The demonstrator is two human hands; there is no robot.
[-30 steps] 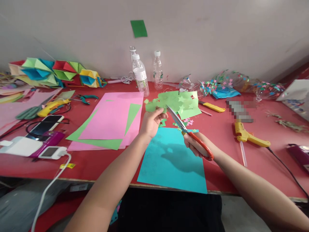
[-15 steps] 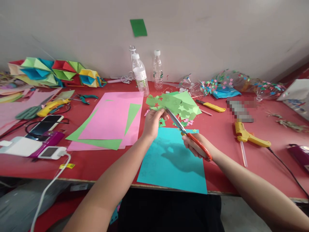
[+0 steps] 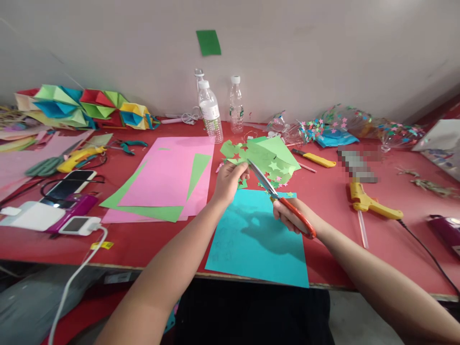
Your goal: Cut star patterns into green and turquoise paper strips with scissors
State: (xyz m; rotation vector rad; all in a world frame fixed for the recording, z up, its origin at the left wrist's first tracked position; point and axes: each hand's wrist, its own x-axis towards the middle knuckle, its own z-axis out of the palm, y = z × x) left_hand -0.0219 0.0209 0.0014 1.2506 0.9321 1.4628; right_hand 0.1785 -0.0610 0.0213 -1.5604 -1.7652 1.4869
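Observation:
Pinched in my left hand (image 3: pixel 232 179) is a sheet of light green paper (image 3: pixel 260 154) that has star-shaped holes along it. My right hand (image 3: pixel 293 215) is closed round the red handles of a pair of scissors (image 3: pixel 265 181). The blades point up and left, their tips at the green paper close to my left fingertips. Small cut-out stars (image 3: pixel 275 166) in green and pink lie under and beside the paper. Below both hands a blue sheet (image 3: pixel 257 249) lies flat with their shadow on it.
Pink sheets (image 3: pixel 158 167) lie to the left. Plastic bottles (image 3: pixel 212 115) stand at the back. A yellow utility knife (image 3: pixel 319 159) and a yellow glue gun (image 3: pixel 375 206) rest to the right. Phones, a power strip (image 3: pixel 72 215) and teal pliers (image 3: pixel 129 145) occupy the left side.
The green paper has shifted slightly between the hands and the scissors' blades look a little closer together. Both hands keep nearly the same place; the view has moved slightly.

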